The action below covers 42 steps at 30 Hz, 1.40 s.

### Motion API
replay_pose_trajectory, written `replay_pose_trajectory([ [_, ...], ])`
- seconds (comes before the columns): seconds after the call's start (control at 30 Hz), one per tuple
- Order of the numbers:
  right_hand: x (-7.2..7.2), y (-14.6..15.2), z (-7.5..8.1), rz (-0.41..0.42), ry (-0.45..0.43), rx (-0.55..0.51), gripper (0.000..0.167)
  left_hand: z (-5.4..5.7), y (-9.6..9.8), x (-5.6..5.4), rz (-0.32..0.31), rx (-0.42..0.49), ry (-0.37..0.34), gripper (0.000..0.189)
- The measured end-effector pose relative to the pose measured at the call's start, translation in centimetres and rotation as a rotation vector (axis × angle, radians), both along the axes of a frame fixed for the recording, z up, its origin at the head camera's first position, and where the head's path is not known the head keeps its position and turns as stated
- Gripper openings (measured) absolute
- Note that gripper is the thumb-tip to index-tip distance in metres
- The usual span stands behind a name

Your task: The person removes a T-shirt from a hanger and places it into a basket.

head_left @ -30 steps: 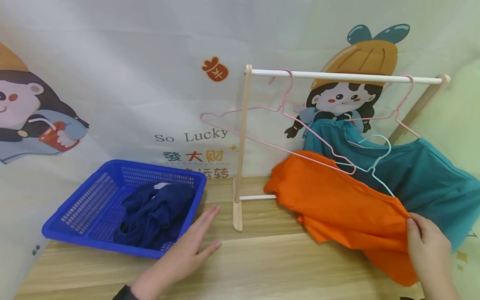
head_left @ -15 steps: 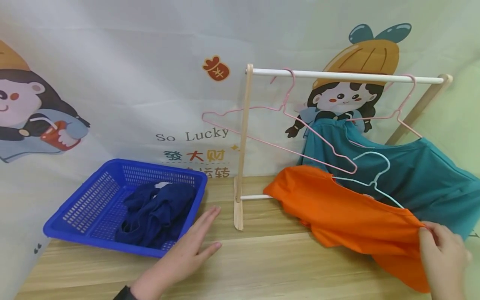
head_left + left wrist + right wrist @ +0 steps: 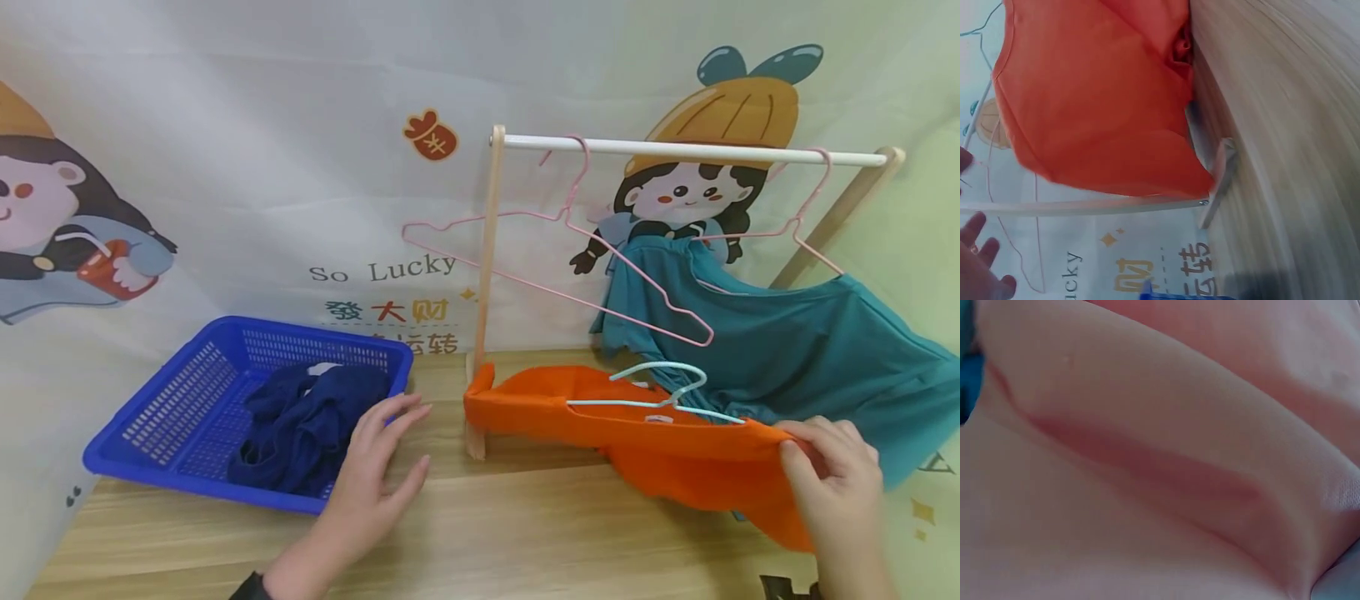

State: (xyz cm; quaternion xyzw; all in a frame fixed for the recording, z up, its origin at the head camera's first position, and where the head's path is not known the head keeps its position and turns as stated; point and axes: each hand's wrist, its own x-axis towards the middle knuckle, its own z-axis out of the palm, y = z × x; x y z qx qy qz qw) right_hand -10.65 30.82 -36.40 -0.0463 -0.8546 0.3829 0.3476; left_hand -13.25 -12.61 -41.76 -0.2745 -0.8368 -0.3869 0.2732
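In the head view my right hand (image 3: 836,479) pinches the shoulder of an orange shirt (image 3: 697,458). A pale blue clothes hanger (image 3: 678,392) sits inside that shirt, its hook and upper arms showing above the neckline; its ends are hidden in the cloth. My left hand (image 3: 375,467) has its fingers spread and holds nothing, by the right edge of a blue basket (image 3: 157,483). In the left wrist view some left-hand fingertips (image 3: 982,250) appear at the lower left, away from the shirt. Close folds of a pinkish surface fill the right wrist view, too near to identify.
A wooden rack with a white top rail (image 3: 675,150) stands at the back right. From it hang a bare pink hanger (image 3: 555,287) and a teal shirt (image 3: 787,350) on another pink hanger. Dark blue clothing (image 3: 307,433) lies in the basket on the wooden table (image 3: 510,533).
My right hand first shifts right, then back left, and the orange shirt with its hanger swings left and lower, clear of the pink hanger. My left hand edges slightly left.
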Motion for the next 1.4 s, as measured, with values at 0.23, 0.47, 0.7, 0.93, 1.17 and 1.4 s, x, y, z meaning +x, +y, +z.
replay_pose_trajectory([
  [0.23, -1.1, -3.3, 0.0, 0.287, 0.212, 0.095, 0.014, 2.3, 1.4, 1.0, -0.060, 0.038, 0.050, 0.063],
  [0.47, -2.4, -7.7, -0.8, 0.422, 0.206, 0.209, 0.021, 3.9, 3.2, 1.9, -0.100, 0.006, 0.006, 0.054],
  [0.7, -3.0, -10.8, -0.8, 0.467, 0.291, 0.304, 0.017, 3.8, 4.0, 2.6, -0.096, 0.154, -0.054, 0.036],
  [0.93, -3.1, -12.2, -1.0, 0.495, 0.401, 0.362, 0.021, 3.5, 4.3, 3.0, -0.041, 0.265, -0.025, 0.028],
  [1.17, -2.6, -11.7, -0.8, 0.553, 0.405, 0.389, 0.033, 3.4, 4.6, 2.5, -0.092, 0.310, -0.010, 0.019],
  [1.4, -1.9, -9.5, 0.0, 0.565, 0.367, 0.316, 0.036, 3.9, 4.8, 2.7, -0.055, 0.369, -0.009, 0.017],
])
